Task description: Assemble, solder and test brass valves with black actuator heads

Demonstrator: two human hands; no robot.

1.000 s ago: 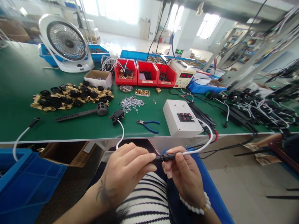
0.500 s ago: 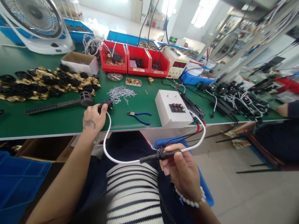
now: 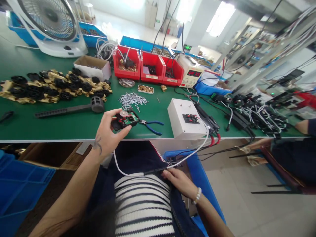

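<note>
My left hand grips a small black device over the bench edge, thumb and fingers on its sides. The device's open face shows a green circuit board, a round metal part and red wires. From it a white cable hangs down to a black inline connector at my lap. My right hand is closed at that connector's right end; its fingertips are partly hidden. A second white cable runs from there up to a white switch box. Blue-handled cutters lie right of the device.
On the green bench lie a dark mallet-like tool, brass-and-black parts and metal clips. Behind stand red bins, a power supply and a fan. A person's arm rests at far right.
My left hand has turned the black device, so its circuit board now faces up. My right hand has lowered the connector to my lap and shifted its grip to the right end.
</note>
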